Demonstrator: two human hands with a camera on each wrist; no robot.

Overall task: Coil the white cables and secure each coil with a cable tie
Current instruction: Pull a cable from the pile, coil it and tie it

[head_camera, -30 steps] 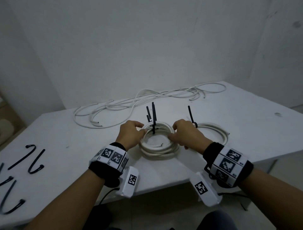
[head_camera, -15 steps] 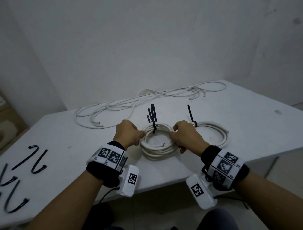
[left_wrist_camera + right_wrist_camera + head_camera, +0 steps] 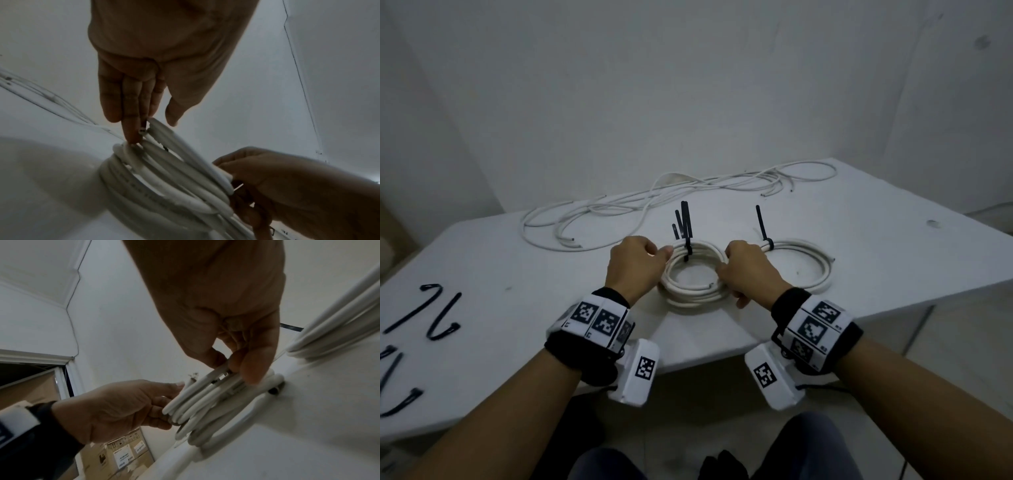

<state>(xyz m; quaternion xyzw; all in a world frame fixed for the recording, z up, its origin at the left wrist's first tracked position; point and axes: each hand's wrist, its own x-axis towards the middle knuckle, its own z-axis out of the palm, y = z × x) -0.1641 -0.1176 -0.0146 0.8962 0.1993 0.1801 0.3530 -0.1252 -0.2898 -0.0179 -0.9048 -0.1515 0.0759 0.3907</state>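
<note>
A stack of coiled white cable [image 3: 693,286] lies near the table's front edge, with several black cable ties [image 3: 685,222] standing up from its far side. My left hand [image 3: 664,255] grips the coil's left side, thumb on top and fingers curled under the strands [image 3: 185,404]. My right hand [image 3: 722,269] pinches the right side, thumb and fingers around the upper strands [image 3: 218,371]. In the left wrist view the coil [image 3: 164,178] sits between both hands. The fingers' undersides are hidden in the head view.
A second coil [image 3: 804,267] with one black tie [image 3: 762,226] lies just right of my right hand. Loose white cables [image 3: 647,205] sprawl along the back of the table [image 3: 517,281]. Spare black ties [image 3: 434,311] lie at the far left. Cardboard boxes [image 3: 123,456] stand below.
Both hands stay on the sides of the same coil. Only the view has shifted a little.
</note>
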